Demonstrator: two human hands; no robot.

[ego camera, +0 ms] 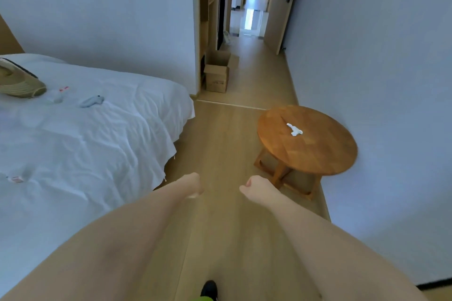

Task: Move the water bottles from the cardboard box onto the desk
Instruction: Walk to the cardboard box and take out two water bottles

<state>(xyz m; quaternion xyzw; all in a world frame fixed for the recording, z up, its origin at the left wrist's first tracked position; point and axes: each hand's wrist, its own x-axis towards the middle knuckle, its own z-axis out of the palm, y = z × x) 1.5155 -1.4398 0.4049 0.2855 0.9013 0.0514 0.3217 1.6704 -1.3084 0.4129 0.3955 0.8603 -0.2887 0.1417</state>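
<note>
We are looking from a single head-worn wide-angle camera, facing forward and down along the light wooden floor (220,129) toward a far doorway, with both bare forearms stretching close beneath the lens into the lower frame.

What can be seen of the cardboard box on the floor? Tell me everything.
The cardboard box is plain brown corrugated card, standing upright on the wooden floor by the corner of the white wall at the start of the hallway. Its top flaps are open and folded outward. Faint printing marks its front face. Its inside is not visible from here, and neither hand is near it.
</note>
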